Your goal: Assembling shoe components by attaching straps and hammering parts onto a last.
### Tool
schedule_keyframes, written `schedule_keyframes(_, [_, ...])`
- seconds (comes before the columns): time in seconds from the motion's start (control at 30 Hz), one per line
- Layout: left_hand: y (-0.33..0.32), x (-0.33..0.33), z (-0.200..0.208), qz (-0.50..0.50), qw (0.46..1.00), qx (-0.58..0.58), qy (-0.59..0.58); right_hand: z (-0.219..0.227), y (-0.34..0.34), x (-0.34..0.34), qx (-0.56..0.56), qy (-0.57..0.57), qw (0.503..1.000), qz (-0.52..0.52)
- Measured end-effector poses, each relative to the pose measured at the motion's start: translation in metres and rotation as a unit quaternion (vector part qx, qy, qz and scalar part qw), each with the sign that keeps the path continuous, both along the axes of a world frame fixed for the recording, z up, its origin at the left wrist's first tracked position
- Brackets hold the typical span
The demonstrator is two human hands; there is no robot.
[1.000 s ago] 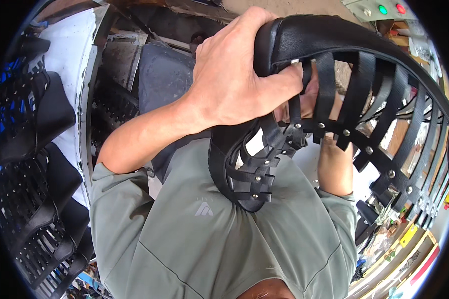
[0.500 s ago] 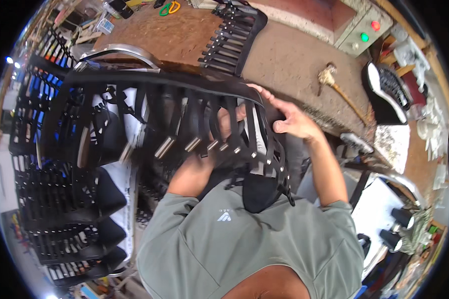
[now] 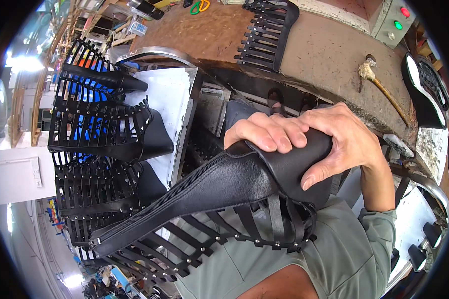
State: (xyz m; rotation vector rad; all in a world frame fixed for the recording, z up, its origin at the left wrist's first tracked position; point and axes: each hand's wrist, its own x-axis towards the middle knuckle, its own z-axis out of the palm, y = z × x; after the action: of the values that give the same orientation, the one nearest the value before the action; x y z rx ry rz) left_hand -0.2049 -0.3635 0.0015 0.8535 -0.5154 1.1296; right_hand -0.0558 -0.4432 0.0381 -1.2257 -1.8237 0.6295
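A tall black boot upper (image 3: pixel 234 177) lies slantwise in front of my chest, its zipper side up. Riveted straps run along its lower edge, and its shaft reaches down to the left. My right hand (image 3: pixel 346 137) is wrapped round the smooth closed end on the right, with the thumb pressed on the leather. At the top of that same end, the fingers of my left hand (image 3: pixel 269 130) curl over the edge, close beside the right fingers. The left forearm is hidden behind the boot upper.
Several similar strappy boot uppers (image 3: pixel 110 144) hang on a rack at the left, beside a white board (image 3: pixel 167 89). On the workbench (image 3: pixel 324 55) ahead lie another strappy upper (image 3: pixel 269 35), a hammer (image 3: pixel 384 89) and a black-and-white shoe sole (image 3: pixel 424 94). Scissors (image 3: pixel 200 6) lie farther back.
The boot upper has turned over: the zipper and smooth leather now face up, where straps showed before. My hands have closed round its end. The view has shifted left.
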Motion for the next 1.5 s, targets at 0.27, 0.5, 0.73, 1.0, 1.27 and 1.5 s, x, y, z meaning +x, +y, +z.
schedule_keyframes(0.27, [0.008, -0.005, 0.010, -0.032, 0.996, 0.036, 0.069, 0.004, -0.008, 0.001, -0.015, -0.038, 0.998, -0.052])
schedule_keyframes(0.5, [0.047, -0.016, -0.005, -0.162, 0.905, 0.013, 0.392, 0.012, -0.033, 0.005, 0.085, -0.030, 0.979, -0.181])
schedule_keyframes(0.73, [0.096, 0.016, -0.059, -0.211, 0.827, -0.111, 0.509, -0.036, -0.068, -0.013, 0.293, -0.229, 0.903, -0.214])
schedule_keyframes(1.0, [0.080, 0.012, -0.011, -0.003, 0.841, 0.294, 0.454, -0.046, -0.076, -0.020, -0.158, 0.164, 0.929, -0.291])
schedule_keyframes(1.27, [0.062, 0.005, 0.043, 0.176, 0.723, 0.437, 0.505, -0.036, -0.064, -0.026, -0.206, 0.177, 0.936, -0.222])
schedule_keyframes(1.5, [0.068, 0.013, 0.018, 0.217, 0.727, 0.439, 0.482, -0.044, -0.055, -0.028, -0.238, 0.227, 0.912, -0.246])
